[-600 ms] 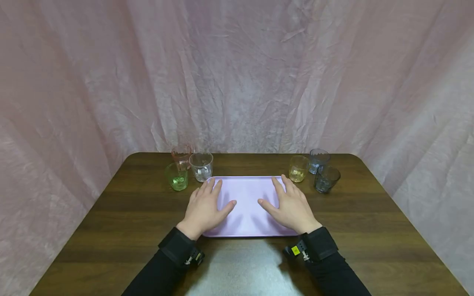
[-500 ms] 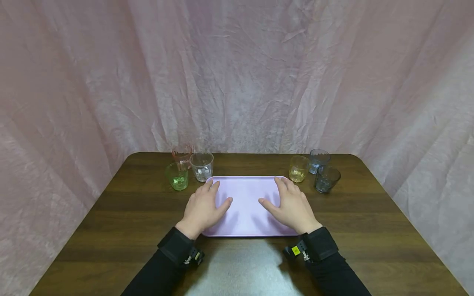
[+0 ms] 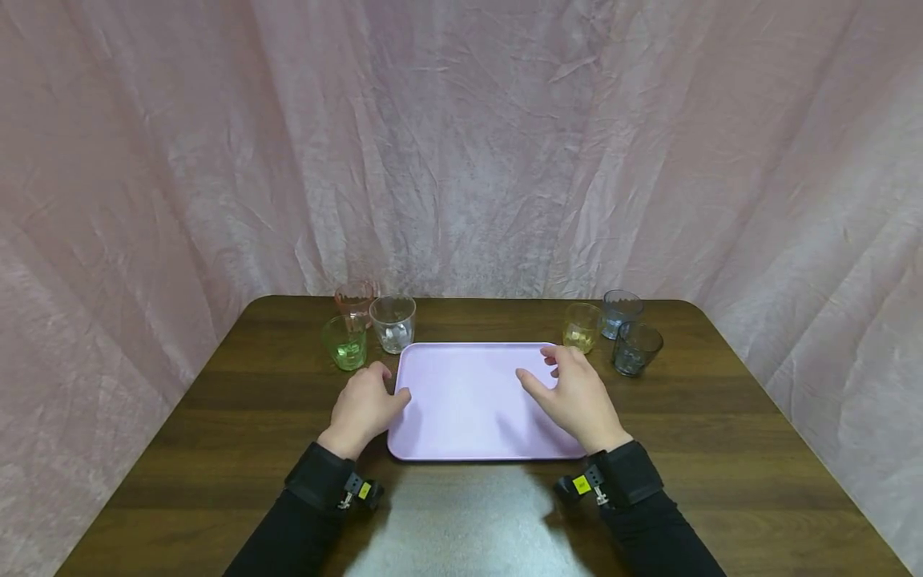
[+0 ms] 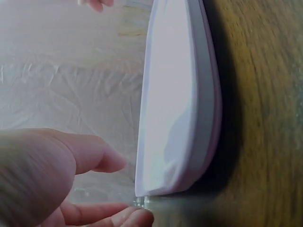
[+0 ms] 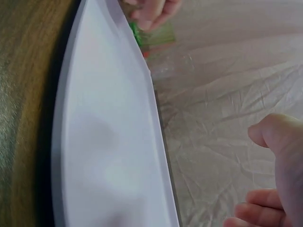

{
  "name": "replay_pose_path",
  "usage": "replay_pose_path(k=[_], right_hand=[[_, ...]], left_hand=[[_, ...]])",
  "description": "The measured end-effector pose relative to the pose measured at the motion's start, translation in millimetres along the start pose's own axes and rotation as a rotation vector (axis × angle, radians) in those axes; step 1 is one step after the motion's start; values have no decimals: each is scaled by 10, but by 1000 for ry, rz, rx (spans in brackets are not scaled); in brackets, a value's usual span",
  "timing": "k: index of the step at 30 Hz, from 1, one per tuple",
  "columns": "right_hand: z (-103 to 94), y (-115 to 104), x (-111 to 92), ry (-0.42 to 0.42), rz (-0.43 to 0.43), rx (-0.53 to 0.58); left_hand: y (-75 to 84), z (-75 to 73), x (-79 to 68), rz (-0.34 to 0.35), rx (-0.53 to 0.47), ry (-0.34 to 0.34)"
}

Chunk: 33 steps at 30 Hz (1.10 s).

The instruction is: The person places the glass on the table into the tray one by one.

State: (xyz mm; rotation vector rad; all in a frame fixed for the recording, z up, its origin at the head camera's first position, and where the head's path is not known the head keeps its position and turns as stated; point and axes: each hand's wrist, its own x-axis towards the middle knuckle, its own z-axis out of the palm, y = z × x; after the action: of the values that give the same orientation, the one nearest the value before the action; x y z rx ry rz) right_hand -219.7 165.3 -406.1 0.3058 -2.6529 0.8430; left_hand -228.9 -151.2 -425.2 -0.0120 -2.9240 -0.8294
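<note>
A lavender tray (image 3: 469,401) lies flat on the wooden table, nothing on it. Over its left edge is my left hand (image 3: 364,410), holding nothing, its fingers loosely bent and thumb apart. Just beyond that hand stand a green glass (image 3: 346,346), a clear glass (image 3: 393,327) and a pink glass (image 3: 352,300). My right hand (image 3: 577,402) hovers above the tray's right side, thumb spread and fingers relaxed, nothing in it. Past its fingertips are a yellow glass (image 3: 581,322), a blue glass (image 3: 620,308) and a dark grey glass (image 3: 637,349).
The brown wooden table (image 3: 216,449) extends around the tray on both sides and in front. Behind its far edge hangs a pale pink curtain (image 3: 476,160). Each glass cluster sits close together near the far corners of the tray.
My left hand has moved left and slightly back from over the tray to its left edge, its fingers more bent. The right hand's fingers have curled a little, and it has shifted slightly right.
</note>
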Motion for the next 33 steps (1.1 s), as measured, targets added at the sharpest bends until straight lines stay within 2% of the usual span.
replay_pose_path(k=[5,10,18,23,28,33], right_hand=[[-74,61,43,48,17,24],[-211,172,95,93,35,50],[-502,444,172,188,134,67],[-685,605,241,242,179,61],[-833,772,292,224,248,59],[-859,975,342,209,317,82]], left_hand=[[-108,-9,-10,-58,-42,-77],[-150,-13,-28,-97,-81,-139],[-169,77,-13,-157,-181,-231],[-216,109,-28,-167,-226,-230],[-240,117,-33,-152,-269,-220],[-244,121,-22,-149,-279,-220]])
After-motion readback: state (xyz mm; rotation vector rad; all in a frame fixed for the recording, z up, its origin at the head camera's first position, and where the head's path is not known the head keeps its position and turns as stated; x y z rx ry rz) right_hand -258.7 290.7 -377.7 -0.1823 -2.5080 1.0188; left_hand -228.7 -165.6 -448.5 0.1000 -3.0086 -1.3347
